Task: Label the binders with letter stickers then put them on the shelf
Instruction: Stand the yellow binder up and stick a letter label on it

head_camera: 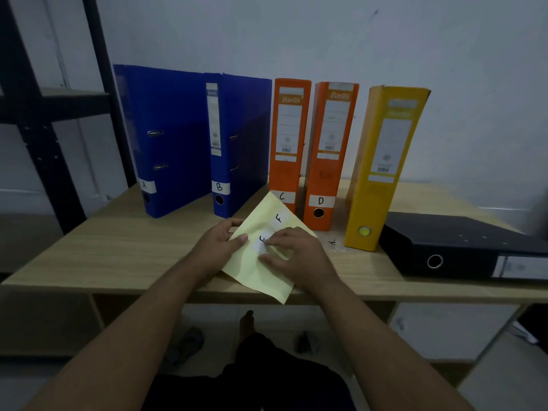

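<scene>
Pinched between thumb and fingers, the sheet's (258, 274) left edge sits in the left hand (219, 246). The right hand (295, 256) lies on the sheet from the right, its bent fingertips on the E sticker (261, 244) and its thumb flat on the paper just below. Whether those fingertips nip the sticker's edge or only press it, I cannot tell. The F sticker (278, 218) is stuck to the sheet beyond E, apart from both hands.

The sheet's near corner hangs over the table's (118, 253) front edge. Its far corner reaches up in front of the foot of binder C (289, 137). Left of the sheet is a broad stretch of bare tabletop running to the table's left edge.

Behind the sheet stands a row of upright binders: A (166, 137) and B (240, 143), both blue, to the far left; orange C straight behind; and orange D (327, 155) just right of C. A yellow binder (382, 167) with no letter leans right of the sheet, with a small scrap (333, 241) lying between them. Farther right, a black binder (444, 241) lies flat, its spine toward the front edge. A dark shelf frame (38, 114) stands beyond the table, far left of the sheet.
</scene>
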The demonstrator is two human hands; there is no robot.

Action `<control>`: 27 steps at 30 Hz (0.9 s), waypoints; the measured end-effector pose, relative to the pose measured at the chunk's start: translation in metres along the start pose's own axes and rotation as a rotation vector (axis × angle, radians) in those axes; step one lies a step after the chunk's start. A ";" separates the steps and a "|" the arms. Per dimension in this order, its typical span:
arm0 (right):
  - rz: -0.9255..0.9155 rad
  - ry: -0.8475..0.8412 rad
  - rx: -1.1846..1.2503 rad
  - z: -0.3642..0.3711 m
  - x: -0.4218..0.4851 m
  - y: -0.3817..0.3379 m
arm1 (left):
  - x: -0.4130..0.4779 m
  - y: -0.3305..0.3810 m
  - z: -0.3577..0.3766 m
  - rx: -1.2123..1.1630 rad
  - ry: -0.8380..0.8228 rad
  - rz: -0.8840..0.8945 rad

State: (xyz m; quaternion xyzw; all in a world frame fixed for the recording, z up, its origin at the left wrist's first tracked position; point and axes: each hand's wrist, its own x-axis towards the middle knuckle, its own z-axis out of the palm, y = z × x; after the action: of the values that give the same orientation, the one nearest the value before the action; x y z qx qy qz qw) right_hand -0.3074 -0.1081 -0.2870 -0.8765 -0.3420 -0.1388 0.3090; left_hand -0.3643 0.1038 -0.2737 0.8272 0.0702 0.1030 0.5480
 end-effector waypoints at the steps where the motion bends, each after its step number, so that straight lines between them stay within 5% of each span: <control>1: 0.003 -0.003 0.005 0.000 0.000 0.000 | 0.001 0.000 0.000 0.020 -0.018 -0.012; 27: -0.023 -0.037 -0.017 -0.004 -0.001 -0.008 | 0.013 0.007 -0.017 0.141 -0.154 -0.109</control>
State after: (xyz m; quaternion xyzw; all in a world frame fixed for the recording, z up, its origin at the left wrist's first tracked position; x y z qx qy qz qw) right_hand -0.3135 -0.1067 -0.2812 -0.8776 -0.3564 -0.1289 0.2935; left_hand -0.3556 0.1196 -0.2594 0.8641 0.0801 0.0041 0.4969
